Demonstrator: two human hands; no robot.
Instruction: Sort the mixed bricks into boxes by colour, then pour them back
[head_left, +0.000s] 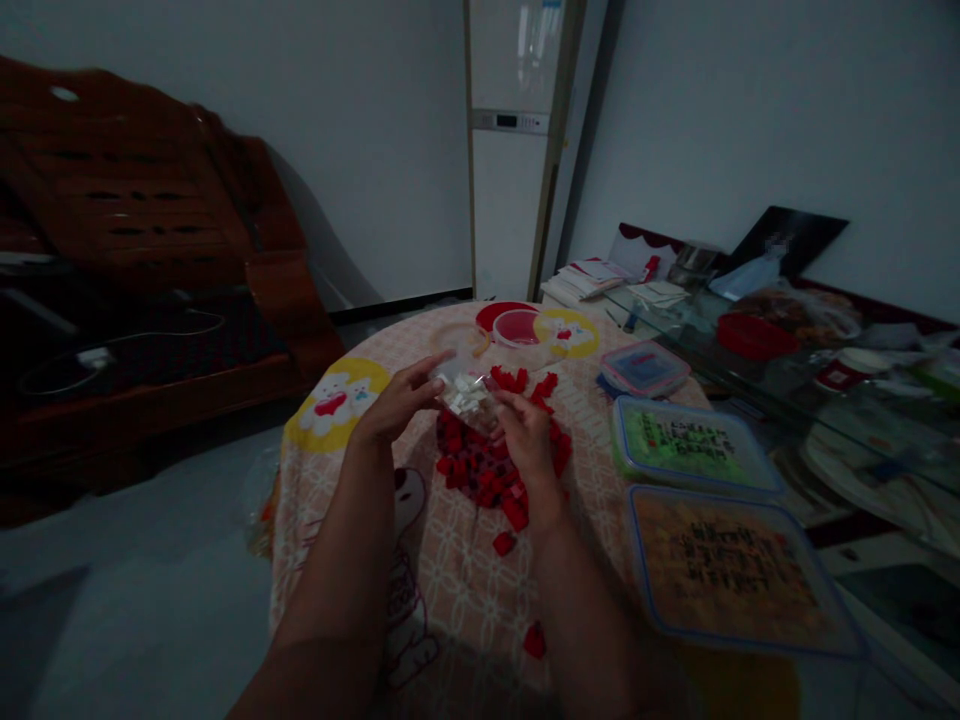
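Between my two hands is a clear plastic bag (469,392) with small white pieces inside, held above the table. My left hand (401,398) grips the bag's left edge with thumb and fingers. On the bag's right side, my right hand (523,432) pinches the plastic. Below lies a heap of small red blocks (480,465), partly covered by my right hand and the bag. One loose red block (503,543) sits in front of the heap, and another (534,640) lies nearer to me beside my right forearm.
A patterned cloth covers the round table (480,590). To the right are lidded containers, one with green contents (694,445), one with orange-brown contents (739,570), and a smaller box (645,370). A pink-red round container (516,327) stands at the back. A cluttered glass table (765,390) adjoins.
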